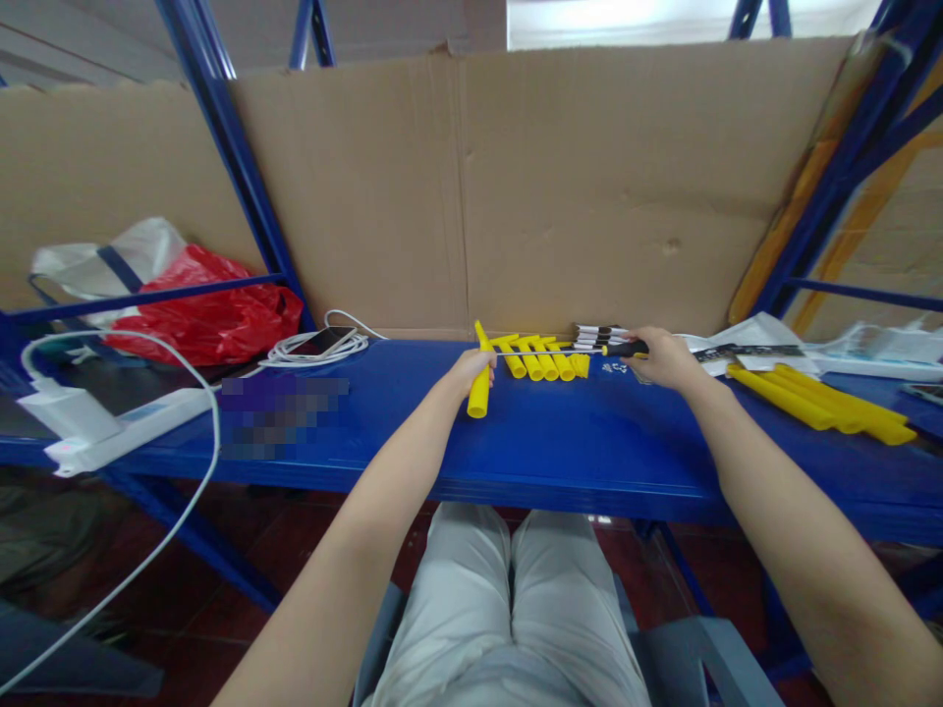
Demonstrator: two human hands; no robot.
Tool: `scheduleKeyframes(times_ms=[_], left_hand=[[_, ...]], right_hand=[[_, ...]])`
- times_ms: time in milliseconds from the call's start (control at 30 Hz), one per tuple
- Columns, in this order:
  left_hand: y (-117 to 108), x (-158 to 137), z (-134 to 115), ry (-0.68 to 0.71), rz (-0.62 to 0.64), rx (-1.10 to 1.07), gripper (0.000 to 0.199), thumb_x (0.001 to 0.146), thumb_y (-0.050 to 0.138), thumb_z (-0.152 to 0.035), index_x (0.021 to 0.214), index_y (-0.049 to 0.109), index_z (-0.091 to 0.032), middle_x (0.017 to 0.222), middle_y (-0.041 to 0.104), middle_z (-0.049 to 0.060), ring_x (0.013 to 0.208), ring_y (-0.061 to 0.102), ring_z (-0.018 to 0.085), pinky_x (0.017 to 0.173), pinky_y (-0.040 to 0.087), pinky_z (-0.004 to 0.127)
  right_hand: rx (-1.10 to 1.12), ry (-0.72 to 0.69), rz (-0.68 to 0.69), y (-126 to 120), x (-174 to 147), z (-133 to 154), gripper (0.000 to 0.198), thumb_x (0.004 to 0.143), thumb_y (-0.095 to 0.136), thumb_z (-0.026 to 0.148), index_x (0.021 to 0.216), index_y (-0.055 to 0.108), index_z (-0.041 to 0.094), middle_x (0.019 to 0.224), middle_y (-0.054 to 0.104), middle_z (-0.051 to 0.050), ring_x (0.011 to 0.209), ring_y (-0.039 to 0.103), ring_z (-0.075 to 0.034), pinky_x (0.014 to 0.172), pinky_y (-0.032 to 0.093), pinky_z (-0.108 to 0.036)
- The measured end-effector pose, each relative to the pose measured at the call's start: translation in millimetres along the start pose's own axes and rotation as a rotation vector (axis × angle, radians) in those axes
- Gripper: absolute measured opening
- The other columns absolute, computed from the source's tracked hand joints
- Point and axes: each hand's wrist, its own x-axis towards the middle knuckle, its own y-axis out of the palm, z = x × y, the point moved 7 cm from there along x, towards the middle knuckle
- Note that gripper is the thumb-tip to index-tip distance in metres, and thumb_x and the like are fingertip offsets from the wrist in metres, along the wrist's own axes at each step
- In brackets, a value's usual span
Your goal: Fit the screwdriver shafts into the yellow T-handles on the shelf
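Fingers of the left hand [471, 367] close round a yellow tube [478, 401] above the table [552, 442], seemingly steadying it for the long screwdriver [617, 350] gripped in the right hand [667, 359]. Beside it, similar yellow pieces [546, 366] lie lined up, probably for easy reach; cardboard [604, 187] stands behind.

Smooth plastic tube [480, 389], glossy blue tabletop [545, 442], matt cardboard [589, 187].

Clocked from the grey chair [685, 648], I see a plain blue tabletop [560, 442], solid yellow tubes [549, 369] at twelve o'clock, a black-and-yellow screwdriver handle [625, 349] and a black-and-white striped stack [595, 335] at one, a white power strip [151, 422] at ten.
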Motion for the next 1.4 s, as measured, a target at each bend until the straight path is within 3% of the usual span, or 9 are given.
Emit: scheduleKeyframes(times_ms=[567, 1400], left_hand=[[2.1, -4.2, -1.3, 0.008, 0.009, 0.083, 0.019, 0.066, 0.052, 0.000, 0.064, 0.051, -0.019, 0.040, 0.045, -0.002, 0.036, 0.042, 0.012, 0.042, 0.037, 0.023], [2.5, -4.7, -0.2, 0.006, 0.037, 0.156, 0.020, 0.066, 0.053, 0.000, 0.072, 0.058, -0.018, 0.042, 0.046, -0.003, 0.037, 0.044, 0.013, 0.042, 0.038, 0.022]], right_hand=[[-0.103, 0.025, -0.001, -0.1, -2.4, -3.1, 0.039, 0.083, 0.058, 0.037, 0.116, 0.073, 0.024, 0.120, 0.072, -0.013, 0.115, 0.061, -0.037, 0.095, 0.048, -0.051], [-0.100, 0.052, -0.006, -0.8, -3.3, -7.2, 0.038, 0.083, 0.057, 0.035, 0.115, 0.074, 0.024, 0.120, 0.073, -0.013, 0.116, 0.061, -0.037, 0.095, 0.048, -0.051]])
